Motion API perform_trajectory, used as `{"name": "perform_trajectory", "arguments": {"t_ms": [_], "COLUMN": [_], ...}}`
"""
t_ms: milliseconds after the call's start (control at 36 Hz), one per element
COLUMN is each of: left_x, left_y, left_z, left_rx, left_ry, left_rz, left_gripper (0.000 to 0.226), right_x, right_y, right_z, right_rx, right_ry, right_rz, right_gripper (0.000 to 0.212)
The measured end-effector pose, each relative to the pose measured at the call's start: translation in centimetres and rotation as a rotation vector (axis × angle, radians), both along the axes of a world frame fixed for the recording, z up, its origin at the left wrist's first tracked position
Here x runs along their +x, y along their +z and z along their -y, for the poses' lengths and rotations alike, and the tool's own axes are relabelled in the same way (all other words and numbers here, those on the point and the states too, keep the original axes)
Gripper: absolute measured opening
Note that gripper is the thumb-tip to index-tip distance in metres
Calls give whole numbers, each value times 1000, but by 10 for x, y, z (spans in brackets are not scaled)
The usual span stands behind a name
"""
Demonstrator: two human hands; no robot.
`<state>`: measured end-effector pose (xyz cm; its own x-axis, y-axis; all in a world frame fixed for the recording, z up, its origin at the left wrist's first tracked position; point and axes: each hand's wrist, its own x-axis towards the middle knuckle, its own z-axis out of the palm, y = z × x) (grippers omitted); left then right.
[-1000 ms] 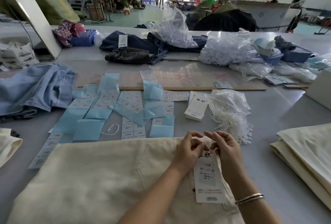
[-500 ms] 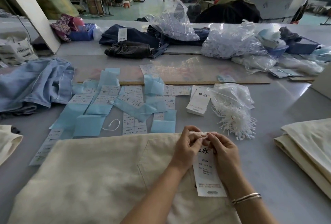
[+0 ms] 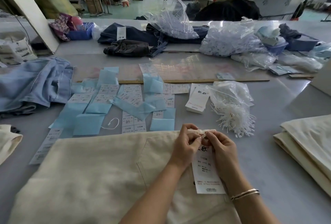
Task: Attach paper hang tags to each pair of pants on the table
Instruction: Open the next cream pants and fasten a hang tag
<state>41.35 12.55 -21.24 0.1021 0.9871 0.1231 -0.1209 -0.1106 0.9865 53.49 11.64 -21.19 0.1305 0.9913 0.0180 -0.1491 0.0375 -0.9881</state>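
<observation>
Cream pants (image 3: 93, 170) lie flat on the grey table in front of me. A white paper hang tag (image 3: 206, 171) with black print rests on them near the waistband. My left hand (image 3: 186, 145) and my right hand (image 3: 222, 148) meet at the tag's top edge, fingertips pinching the waistband's belt loop and a thin white string there. The string itself is mostly hidden by my fingers. A stack of spare hang tags (image 3: 197, 98) sits further back beside an open bag of white string loops (image 3: 232, 107).
Blue backing sheets and size sticker sheets (image 3: 125, 102) are spread beyond the pants, with one loose string loop (image 3: 112, 124). Folded cream pants (image 3: 308, 145) lie at the right, light blue jeans (image 3: 34, 84) at the left. Dark jeans and plastic bags fill the far side.
Both hands have drawn closer together at the top of the tag, fingertips now touching over the belt loop. The tag has shifted slightly on the pants.
</observation>
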Motion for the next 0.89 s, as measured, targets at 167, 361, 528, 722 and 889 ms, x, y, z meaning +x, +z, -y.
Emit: {"name": "perform_trajectory", "arguments": {"t_ms": [167, 361, 528, 722, 889], "left_x": [0, 1, 1, 1, 2], "left_y": [0, -3, -7, -9, -9], "left_z": [0, -2, -3, -3, -3], "left_rx": [4, 17, 2, 2, 6], "left_ry": [3, 35, 52, 79, 77], "left_rz": [-20, -72, -100, -144, -163], "left_gripper": [25, 25, 24, 24, 24], "right_x": [-1, -5, -9, -10, -13], "right_y": [1, 7, 5, 3, 4], "right_z": [2, 4, 5, 4, 5], "right_rx": [-2, -1, 60, 85, 109], "right_ry": [3, -29, -123, -144, -190], "right_rz": [-15, -21, 135, 184, 202], "right_gripper": [23, 11, 20, 24, 29]}}
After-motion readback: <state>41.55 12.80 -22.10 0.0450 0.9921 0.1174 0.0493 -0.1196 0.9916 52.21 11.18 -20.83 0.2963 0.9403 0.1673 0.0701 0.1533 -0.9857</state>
